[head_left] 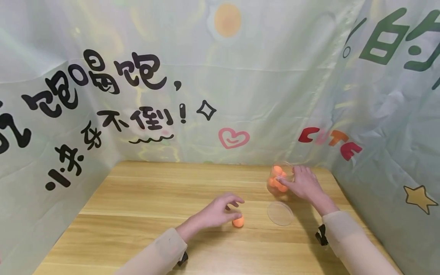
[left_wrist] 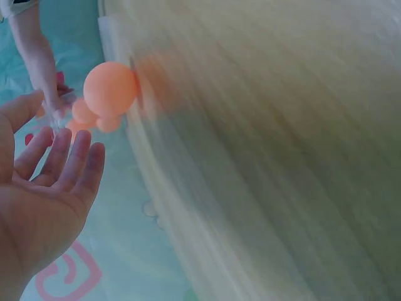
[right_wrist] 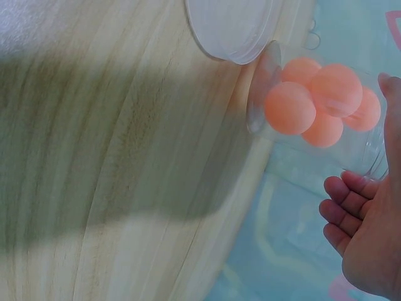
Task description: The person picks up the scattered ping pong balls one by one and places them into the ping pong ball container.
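A clear plastic jar [head_left: 288,170] stands upright toward the back right of the table, with several orange balls [right_wrist: 290,108] inside. My right hand [head_left: 304,182] holds the jar near its top, thumb on the near side and fingers round the right side. One loose orange ball [head_left: 238,221] lies on the table nearer to me. Beside it is my left hand [head_left: 220,210], fingers loosely bent and thumb close to the ball; whether they touch cannot be told. In the left wrist view that ball [left_wrist: 110,88] sits beyond the spread fingers.
A clear round lid [head_left: 280,214] lies flat on the wooden table [head_left: 144,198], in front of the jar and right of the loose ball. Printed cloth [head_left: 268,95] hangs close behind the table and along both sides.
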{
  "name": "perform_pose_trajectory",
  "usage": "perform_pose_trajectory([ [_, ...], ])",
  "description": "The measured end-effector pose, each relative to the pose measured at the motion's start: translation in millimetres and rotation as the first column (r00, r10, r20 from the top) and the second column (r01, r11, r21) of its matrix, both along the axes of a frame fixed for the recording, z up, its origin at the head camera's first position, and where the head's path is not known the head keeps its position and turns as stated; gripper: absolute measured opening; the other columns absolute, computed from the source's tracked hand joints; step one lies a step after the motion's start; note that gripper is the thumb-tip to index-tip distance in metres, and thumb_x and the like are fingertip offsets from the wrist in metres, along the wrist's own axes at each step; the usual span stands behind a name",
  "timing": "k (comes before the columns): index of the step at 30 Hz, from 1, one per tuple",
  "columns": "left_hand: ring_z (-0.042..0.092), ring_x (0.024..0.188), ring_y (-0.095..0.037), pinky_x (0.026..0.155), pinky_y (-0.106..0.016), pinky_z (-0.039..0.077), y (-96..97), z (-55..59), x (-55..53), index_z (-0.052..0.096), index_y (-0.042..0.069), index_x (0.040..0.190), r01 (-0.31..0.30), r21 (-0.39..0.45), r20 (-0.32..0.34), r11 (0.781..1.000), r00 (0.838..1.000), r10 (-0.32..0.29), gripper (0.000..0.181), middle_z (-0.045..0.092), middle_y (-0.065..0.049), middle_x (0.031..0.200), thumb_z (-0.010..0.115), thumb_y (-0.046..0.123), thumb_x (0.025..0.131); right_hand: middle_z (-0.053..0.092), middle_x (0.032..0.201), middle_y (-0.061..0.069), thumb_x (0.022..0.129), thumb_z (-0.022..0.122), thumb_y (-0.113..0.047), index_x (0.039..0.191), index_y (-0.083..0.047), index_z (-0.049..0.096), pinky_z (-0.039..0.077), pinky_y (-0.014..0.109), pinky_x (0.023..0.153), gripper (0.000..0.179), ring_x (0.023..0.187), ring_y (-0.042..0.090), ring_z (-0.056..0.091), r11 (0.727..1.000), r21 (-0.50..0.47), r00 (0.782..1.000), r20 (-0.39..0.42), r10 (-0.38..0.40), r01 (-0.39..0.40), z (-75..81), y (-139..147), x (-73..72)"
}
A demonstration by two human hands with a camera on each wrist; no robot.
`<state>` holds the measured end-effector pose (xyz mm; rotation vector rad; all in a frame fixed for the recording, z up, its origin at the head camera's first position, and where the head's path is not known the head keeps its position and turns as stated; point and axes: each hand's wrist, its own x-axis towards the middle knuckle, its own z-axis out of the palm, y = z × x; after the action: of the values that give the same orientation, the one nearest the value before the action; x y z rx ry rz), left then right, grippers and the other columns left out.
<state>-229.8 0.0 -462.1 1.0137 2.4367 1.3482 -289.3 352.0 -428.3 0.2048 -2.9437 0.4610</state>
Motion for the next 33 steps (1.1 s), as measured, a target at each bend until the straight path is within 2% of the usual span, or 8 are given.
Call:
perform_pose_trajectory([
  [8,0.059,0.120,-0.014,0.102,-0.030,0.051,2.5,-2.3,1.9,0.067,0.015,0.133,0.032,-0.106,0.029,0.994,0.999,-0.029,0.042,0.061,0.005,0.133,0.080,0.024,0.094,0.056,0.121,0.030,0.093,0.062,-0.070,0.122,0.011,0.053,0.037,0.065,0.100,0.086,0.113,0.048,0.047,1.000,0.005,1.000,-0.006,0.003,-0.003,0.8,-1,0.2],
  [16,0.060,0.114,-0.007,0.098,-0.024,0.051,4.3,-5.9,-0.5,0.070,0.014,0.125,0.080,-0.176,-0.034,0.981,0.996,-0.088,0.035,0.064,0.009,0.122,0.081,0.021,0.093,0.055,0.122,0.031,0.093,0.063,-0.069,0.124,0.011,0.053,0.037,0.066,0.101,0.087,0.115,0.049,0.046,1.000,0.010,1.000,-0.008,0.001,-0.001,-1.1,0,-0.6],
  [23,0.061,0.108,-0.006,0.093,-0.019,0.053,6.7,-10.8,-1.0,0.074,0.008,0.115,0.097,-0.158,-0.047,0.983,0.993,-0.106,0.024,0.067,0.004,0.118,0.080,0.009,0.092,0.054,0.124,0.031,0.094,0.062,-0.068,0.127,0.012,0.052,0.034,0.067,0.106,0.088,0.119,0.050,0.044,1.000,0.009,1.000,-0.005,0.005,-0.005,-1.5,0,0.4],
  [27,0.061,0.103,-0.004,0.090,-0.017,0.053,6.7,-12.8,-0.6,0.075,0.009,0.114,0.091,-0.167,-0.059,0.982,0.993,-0.102,0.023,0.067,0.004,0.114,0.080,0.007,0.092,0.054,0.124,0.031,0.094,0.061,-0.069,0.128,0.012,0.052,0.033,0.067,0.106,0.089,0.119,0.050,0.044,1.000,0.008,1.000,-0.003,0.005,-0.005,-1.6,0,0.6],
  [33,0.062,0.105,-0.003,0.091,-0.015,0.054,6.1,-13.8,-0.5,0.074,0.007,0.114,0.094,-0.130,-0.019,0.987,0.995,-0.098,0.023,0.067,0.002,0.114,0.079,0.004,0.092,0.055,0.123,0.030,0.095,0.060,-0.069,0.127,0.012,0.053,0.035,0.066,0.104,0.087,0.117,0.049,0.045,1.000,0.004,1.000,-0.004,0.006,-0.006,-0.8,0,0.8],
])
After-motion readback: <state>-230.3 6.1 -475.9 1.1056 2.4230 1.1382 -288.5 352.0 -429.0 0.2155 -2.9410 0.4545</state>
